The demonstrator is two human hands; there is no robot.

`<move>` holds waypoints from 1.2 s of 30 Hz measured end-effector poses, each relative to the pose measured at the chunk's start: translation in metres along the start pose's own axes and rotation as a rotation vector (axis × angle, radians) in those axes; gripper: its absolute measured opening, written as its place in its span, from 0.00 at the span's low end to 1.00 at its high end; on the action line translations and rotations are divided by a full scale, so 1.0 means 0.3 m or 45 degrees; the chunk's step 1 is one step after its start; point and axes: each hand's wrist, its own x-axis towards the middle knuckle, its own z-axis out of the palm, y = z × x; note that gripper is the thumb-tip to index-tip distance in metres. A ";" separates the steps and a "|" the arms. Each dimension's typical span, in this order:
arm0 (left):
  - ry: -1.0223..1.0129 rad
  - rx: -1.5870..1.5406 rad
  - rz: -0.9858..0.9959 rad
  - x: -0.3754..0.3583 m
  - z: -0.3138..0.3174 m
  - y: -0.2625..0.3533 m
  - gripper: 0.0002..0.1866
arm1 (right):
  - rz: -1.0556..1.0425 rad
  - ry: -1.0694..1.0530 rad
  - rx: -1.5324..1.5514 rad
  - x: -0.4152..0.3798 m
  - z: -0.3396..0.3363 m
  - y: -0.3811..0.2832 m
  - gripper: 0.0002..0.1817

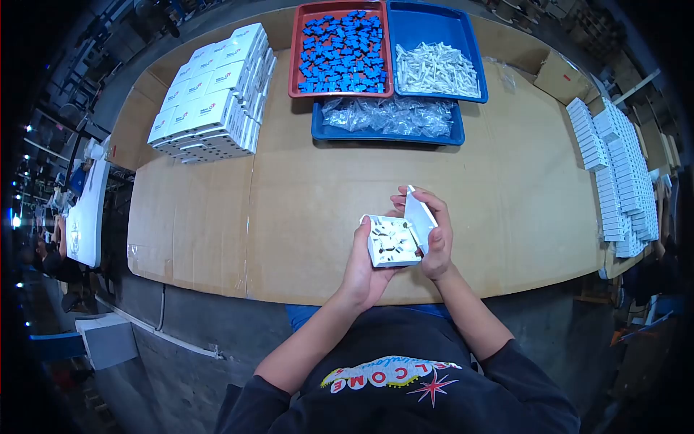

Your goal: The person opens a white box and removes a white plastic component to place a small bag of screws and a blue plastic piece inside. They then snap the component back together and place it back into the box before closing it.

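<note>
A small white box (pixel 391 241) is held over the front of the table, its inside facing up and showing small dark marks or parts. My left hand (pixel 360 262) is closed around its left side and underside, thumb at the left rim. Along the right side a white lid (pixel 419 219) stands tilted up from the box. My right hand (pixel 441 239) is closed on this lid, with the thumb on the near side and the fingers behind it. Part of the left fingers is hidden under the box.
A stack of printed white boxes (pixel 210 87) stands at the back left. A red tray (pixel 295 72) holds blue pieces, one blue tray (pixel 434 18) white pieces, another blue tray (pixel 390 142) clear plastic bags. Stacked white pieces (pixel 618 177) line the right edge of the cardboard-covered table (pixel 318 217).
</note>
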 end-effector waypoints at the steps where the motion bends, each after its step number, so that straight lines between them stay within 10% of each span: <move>1: 0.015 -0.022 0.009 0.003 0.009 0.008 0.33 | 0.026 0.030 -0.023 0.009 -0.001 -0.002 0.40; 13: 0.105 1.818 1.051 -0.005 -0.279 0.039 0.29 | 0.000 -0.507 -1.332 -0.102 -0.204 -0.035 0.18; 19: -0.091 2.581 1.011 -0.070 -0.281 0.032 0.23 | 0.126 -0.502 -1.369 -0.156 -0.165 -0.107 0.20; 36: 0.085 2.490 1.058 0.041 -0.246 0.028 0.26 | -0.040 -0.023 -1.566 0.496 -0.181 0.096 0.10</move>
